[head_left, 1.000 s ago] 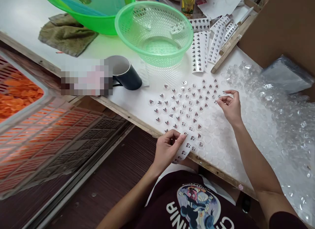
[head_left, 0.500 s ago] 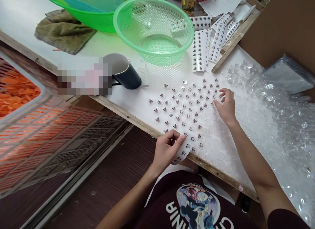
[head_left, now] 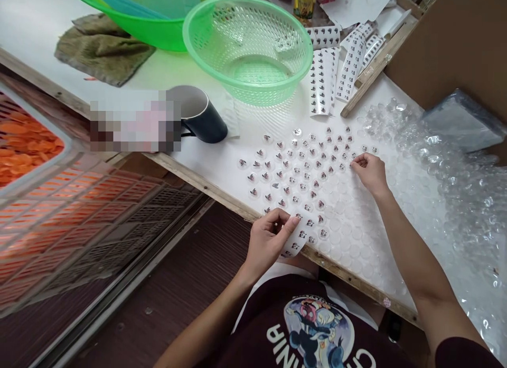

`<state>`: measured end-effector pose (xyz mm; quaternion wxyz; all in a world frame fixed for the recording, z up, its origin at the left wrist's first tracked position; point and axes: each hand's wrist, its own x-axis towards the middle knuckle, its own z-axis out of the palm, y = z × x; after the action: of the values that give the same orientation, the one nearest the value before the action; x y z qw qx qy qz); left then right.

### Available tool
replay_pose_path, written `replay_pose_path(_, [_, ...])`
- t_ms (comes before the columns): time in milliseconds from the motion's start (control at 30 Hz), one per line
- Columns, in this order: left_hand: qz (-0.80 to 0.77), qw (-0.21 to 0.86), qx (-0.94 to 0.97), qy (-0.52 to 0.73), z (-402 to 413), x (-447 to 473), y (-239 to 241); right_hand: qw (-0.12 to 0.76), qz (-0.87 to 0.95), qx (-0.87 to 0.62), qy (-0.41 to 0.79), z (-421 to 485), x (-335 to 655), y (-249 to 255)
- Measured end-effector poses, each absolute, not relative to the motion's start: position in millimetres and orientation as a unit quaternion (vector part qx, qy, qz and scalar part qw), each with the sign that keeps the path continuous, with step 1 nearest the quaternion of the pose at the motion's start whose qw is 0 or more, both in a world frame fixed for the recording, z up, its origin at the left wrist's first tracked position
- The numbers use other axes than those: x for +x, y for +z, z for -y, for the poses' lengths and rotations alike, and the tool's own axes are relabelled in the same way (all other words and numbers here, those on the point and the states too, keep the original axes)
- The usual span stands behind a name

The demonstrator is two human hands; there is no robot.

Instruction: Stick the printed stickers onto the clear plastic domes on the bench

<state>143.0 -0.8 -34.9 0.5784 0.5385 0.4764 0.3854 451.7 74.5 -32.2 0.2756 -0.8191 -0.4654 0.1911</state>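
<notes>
My left hand (head_left: 271,236) pinches a sheet of small printed stickers (head_left: 298,238) between thumb and fingers, just over the table's front edge. My right hand (head_left: 371,172) is closed, thumb and fingertips together, low over the clear plastic discs; whatever is in its pinch is too small to make out. Left of those fingertips, many clear discs with stickers (head_left: 303,186) lie spread on the white tabletop. Two more stickered discs (head_left: 369,148) lie just beyond the right hand. Plain clear discs (head_left: 348,228) are laid out nearer the front edge.
A heap of clear plastic pieces (head_left: 463,183) covers the right side. Behind are sticker strips (head_left: 322,83), a wooden strip (head_left: 368,80) and a light-green basket (head_left: 253,85). A dark mug (head_left: 212,120) and a cloth (head_left: 103,51) are leftward; a crate of orange pieces (head_left: 27,141) stands beside the table.
My right hand has shifted slightly right and towards me, and its spread fingers have come together. Two stickered discs beyond it now show. My left hand stays with the sticker sheet.
</notes>
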Motion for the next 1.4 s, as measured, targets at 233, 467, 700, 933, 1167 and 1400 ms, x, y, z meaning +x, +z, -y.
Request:
replay_pose_path(233, [-0.483, 0.579, 0.523, 0.397, -1, 144, -31, 0.252, 0.527, -0.810, 0.047, -61, 425, -11])
replay_pose_path(467, [-0.491, 0.586, 0.486, 0.423, 2, 148, -30, 0.306, 0.587, -0.628, 0.409, 12, 332, 13])
replay_pose_path(700, [-0.473, 0.606, 0.488, 0.413, 0, 148, -26, 0.295, 0.575, -0.619, 0.447, 23, 325, 8])
replay_pose_path(933, [-0.491, 0.598, 0.484, 0.409, 1, 149, -26, 0.345, 0.604, -0.651, 0.305, 34, 325, 12])
replay_pose_path(1167, [-0.492, 0.591, 0.500, 0.397, 1, 148, -24, 0.417, 0.556, -0.655, 0.297, 21, 320, 16])
replay_pose_path(1400, [-0.486, 0.583, 0.521, 0.390, 0, 145, -28, 0.450, 0.507, -0.617, 0.399, 9, 306, 16])
